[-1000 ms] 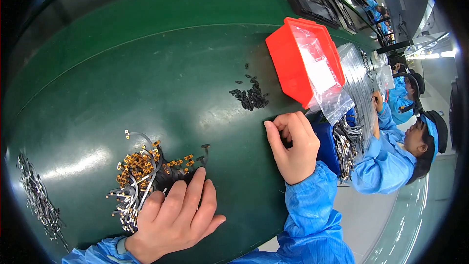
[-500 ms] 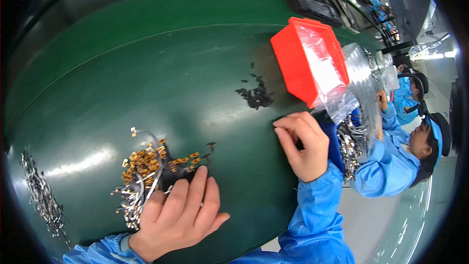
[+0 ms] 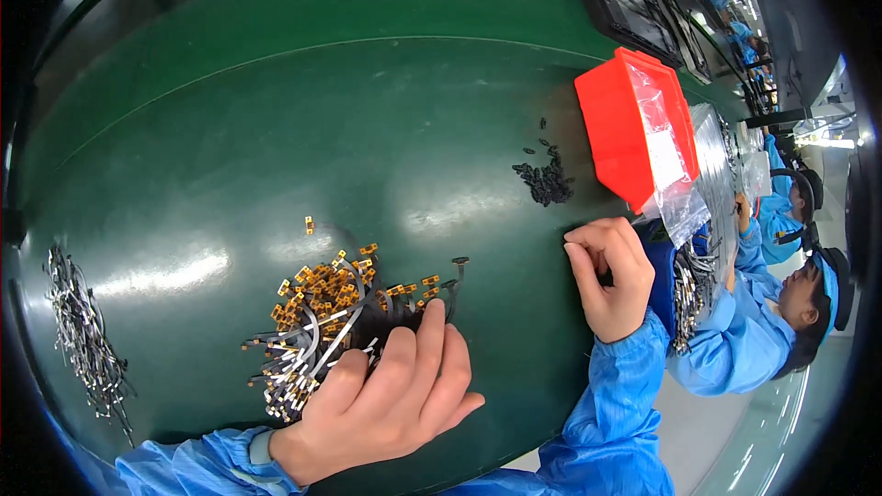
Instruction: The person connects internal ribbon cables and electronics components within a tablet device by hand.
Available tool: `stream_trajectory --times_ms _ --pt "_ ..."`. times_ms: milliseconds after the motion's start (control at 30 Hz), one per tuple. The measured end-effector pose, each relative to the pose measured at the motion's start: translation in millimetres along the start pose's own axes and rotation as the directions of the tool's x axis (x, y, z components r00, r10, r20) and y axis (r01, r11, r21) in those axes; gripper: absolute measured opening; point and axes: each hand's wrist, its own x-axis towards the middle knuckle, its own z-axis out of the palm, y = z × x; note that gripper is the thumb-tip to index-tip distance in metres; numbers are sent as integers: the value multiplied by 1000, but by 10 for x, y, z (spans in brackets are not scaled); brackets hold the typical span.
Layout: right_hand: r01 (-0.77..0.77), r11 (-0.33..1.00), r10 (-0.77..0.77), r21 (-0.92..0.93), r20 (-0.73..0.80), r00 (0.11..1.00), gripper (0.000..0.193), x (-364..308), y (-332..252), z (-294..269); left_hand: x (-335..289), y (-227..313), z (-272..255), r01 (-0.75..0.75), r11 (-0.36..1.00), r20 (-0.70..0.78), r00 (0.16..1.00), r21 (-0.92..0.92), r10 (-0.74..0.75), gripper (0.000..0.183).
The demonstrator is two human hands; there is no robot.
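View swung left, scene shifted rightward. Left hand [image 3: 386,404], fingers loosely spread, over cables [image 3: 331,294], 7 o'clock, seemingly steadying; right hand [image 3: 611,285] curled, 4 o'clock. Holding anything: cannot tell. Next move likely needs careful untangling.

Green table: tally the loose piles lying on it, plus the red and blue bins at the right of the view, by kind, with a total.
Cable piles: 2 (orange-tipped pile, silver-grey pile)
Pile of small black parts: 1
Red bin: 1
Blue bin: 1
Total: 5

Tangled orange-tipped cables [image 3: 323,298] (seemingly flat)
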Motion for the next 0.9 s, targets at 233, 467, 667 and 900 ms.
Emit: stream_trajectory --times_ms 233,467,667,900 --pt "440 877 -449 194 5 893 21 262 -577 226 5 -25 -2 25 1000 -42 999 8 -24 41" --pt "460 856 -494 236 108 863 21 319 -512 426 31 -12 34 6 1000 -90 996 0 -6 42" --pt "513 833 -542 208 114 833 23 305 -473 470 -11 -7 52 17 1000 -56 998 -13 -18 45" --pt "691 721 -665 -50 231 710 41 210 -453 285 9 -8 43 -14 1000 -59 998 -4 14 47"
